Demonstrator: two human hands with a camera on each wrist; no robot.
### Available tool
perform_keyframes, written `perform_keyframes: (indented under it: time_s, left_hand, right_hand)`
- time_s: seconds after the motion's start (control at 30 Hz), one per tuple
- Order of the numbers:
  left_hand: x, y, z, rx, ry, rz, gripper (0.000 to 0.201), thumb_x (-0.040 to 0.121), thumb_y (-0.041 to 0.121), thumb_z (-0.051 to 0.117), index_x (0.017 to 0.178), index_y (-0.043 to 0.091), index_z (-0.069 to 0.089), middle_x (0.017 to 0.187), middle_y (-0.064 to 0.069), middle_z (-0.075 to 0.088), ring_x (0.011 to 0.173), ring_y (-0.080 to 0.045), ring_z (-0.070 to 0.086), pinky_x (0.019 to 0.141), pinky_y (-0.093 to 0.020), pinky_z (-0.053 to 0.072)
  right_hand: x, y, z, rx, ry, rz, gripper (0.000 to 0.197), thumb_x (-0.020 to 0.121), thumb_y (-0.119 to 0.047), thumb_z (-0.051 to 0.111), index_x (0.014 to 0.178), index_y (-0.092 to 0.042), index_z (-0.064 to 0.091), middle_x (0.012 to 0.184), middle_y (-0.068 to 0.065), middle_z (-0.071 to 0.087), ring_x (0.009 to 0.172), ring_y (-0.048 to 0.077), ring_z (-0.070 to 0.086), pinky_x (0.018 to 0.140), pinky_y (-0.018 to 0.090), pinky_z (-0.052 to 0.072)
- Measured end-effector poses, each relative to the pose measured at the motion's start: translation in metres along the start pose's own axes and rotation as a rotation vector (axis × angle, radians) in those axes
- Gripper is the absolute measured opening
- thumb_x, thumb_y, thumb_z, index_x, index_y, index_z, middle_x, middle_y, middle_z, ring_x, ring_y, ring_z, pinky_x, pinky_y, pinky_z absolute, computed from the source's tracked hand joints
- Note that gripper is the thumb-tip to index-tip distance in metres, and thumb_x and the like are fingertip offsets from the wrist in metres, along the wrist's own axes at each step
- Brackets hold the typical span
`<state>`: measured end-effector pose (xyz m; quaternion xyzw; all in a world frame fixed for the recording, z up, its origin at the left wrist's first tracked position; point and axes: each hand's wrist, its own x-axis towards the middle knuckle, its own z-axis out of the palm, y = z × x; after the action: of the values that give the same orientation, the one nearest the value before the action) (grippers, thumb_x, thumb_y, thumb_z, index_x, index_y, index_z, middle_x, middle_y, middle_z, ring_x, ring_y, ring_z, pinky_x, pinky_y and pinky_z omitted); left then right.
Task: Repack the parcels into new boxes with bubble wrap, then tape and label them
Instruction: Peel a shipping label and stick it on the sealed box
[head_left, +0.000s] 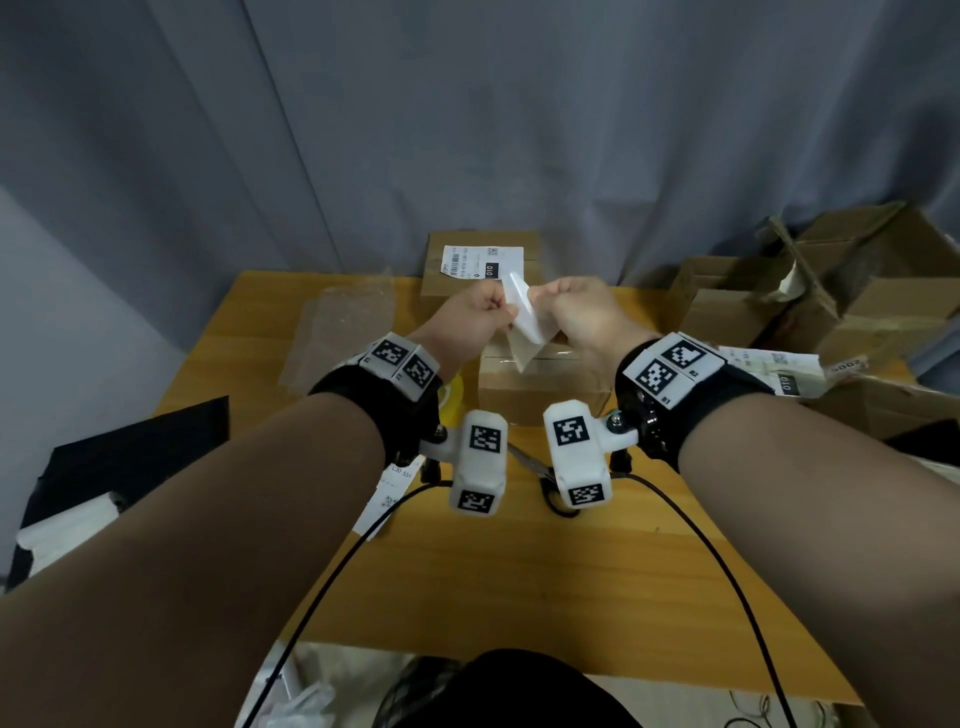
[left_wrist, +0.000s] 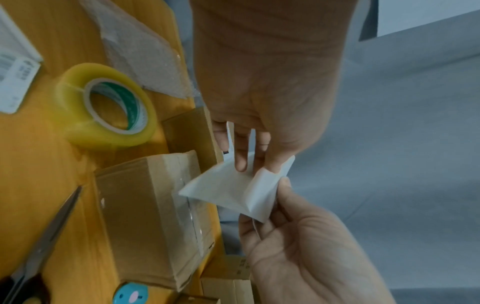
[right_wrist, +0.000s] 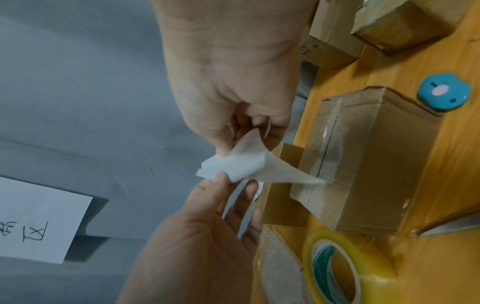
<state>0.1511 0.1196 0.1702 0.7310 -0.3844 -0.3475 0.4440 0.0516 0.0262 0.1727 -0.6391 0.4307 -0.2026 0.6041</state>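
A white label sheet (head_left: 524, 317), bent and partly folded with its blank side showing, hangs in the air between both hands above the sealed cardboard box (head_left: 540, 387) that sits near the middle of the wooden table (head_left: 519, 571). The left hand (head_left: 470, 322) pinches one edge of the sheet between thumb and fingertips, and the right hand (head_left: 582, 317) pinches the opposite edge the same way, so each hand is grasping the label. In the left wrist view the sheet (left_wrist: 233, 189) forms a creased pocket with one corner pointing toward the box (left_wrist: 145, 216), whose top seam is covered with clear tape. Just beside that box, on its left, lies a roll of yellowish clear packing tape (left_wrist: 106, 107), flat on the table. A sheet of bubble wrap (head_left: 337, 332) lies farther left. Scissors (left_wrist: 44, 242) rest on the table near the person, and a small blue round gadget (right_wrist: 444, 93) sits beside the box. Behind the hands stands another cardboard box (head_left: 478, 270) carrying a printed shipping label. At the table's right edge, opened and torn cardboard boxes (head_left: 831, 291) are piled together.
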Motion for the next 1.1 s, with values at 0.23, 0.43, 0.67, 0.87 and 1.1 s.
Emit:
perform_keyframes:
  time_s: [0.23, 0.43, 0.67, 0.87, 1.1]
  left_hand:
    - [-0.003, 0.006, 0.009, -0.182, 0.082, -0.082, 0.01, 0.097, 0.024, 0.048, 0.09, 0.02, 0.055, 0.087, 0.004, 0.063, 0.076, -0.005, 0.059, 0.052, -0.009, 0.041]
    - [-0.005, 0.005, 0.008, -0.108, 0.146, 0.049, 0.022, 0.096, 0.023, 0.053, 0.079, 0.008, 0.053, 0.072, 0.004, 0.057, 0.064, -0.003, 0.052, 0.052, -0.006, 0.041]
    - [-0.02, 0.002, 0.005, -0.13, 0.122, 0.096, 0.027, 0.097, 0.022, 0.051, 0.071, 0.017, 0.052, 0.073, 0.008, 0.059, 0.057, 0.011, 0.055, 0.057, -0.005, 0.042]
    - [-0.025, 0.0, -0.005, -0.172, 0.145, 0.061, 0.035, 0.1, 0.027, 0.044, 0.107, -0.005, 0.056, 0.093, -0.003, 0.061, 0.081, -0.009, 0.055, 0.067, -0.014, 0.047]
    - [-0.027, -0.008, -0.021, -0.194, 0.239, -0.017, 0.032, 0.102, 0.026, 0.039, 0.108, -0.001, 0.054, 0.085, -0.002, 0.057, 0.073, -0.01, 0.055, 0.053, -0.01, 0.046]
  right_hand:
    - [-0.013, 0.006, -0.003, -0.065, -0.063, -0.109, 0.021, 0.097, -0.013, 0.051, 0.079, -0.017, 0.061, 0.087, 0.005, 0.063, 0.085, 0.017, 0.055, 0.083, 0.035, 0.049]
    - [-0.026, 0.011, -0.002, 0.192, -0.1, -0.05, 0.021, 0.092, -0.031, 0.06, 0.089, -0.013, 0.07, 0.089, 0.006, 0.071, 0.089, 0.023, 0.066, 0.081, 0.037, 0.054]
    - [-0.035, 0.008, -0.005, 0.104, -0.072, -0.163, 0.019, 0.088, -0.02, 0.067, 0.071, -0.013, 0.063, 0.075, 0.003, 0.063, 0.068, 0.012, 0.056, 0.062, 0.024, 0.049]
    - [-0.031, -0.001, -0.001, 0.201, -0.073, -0.074, 0.022, 0.091, -0.022, 0.064, 0.071, -0.013, 0.063, 0.085, 0.007, 0.069, 0.082, 0.022, 0.064, 0.074, 0.036, 0.054]
    - [-0.025, -0.006, 0.012, 0.303, 0.055, 0.034, 0.018, 0.092, -0.023, 0.063, 0.076, -0.014, 0.06, 0.095, 0.009, 0.068, 0.091, 0.025, 0.064, 0.085, 0.042, 0.053]
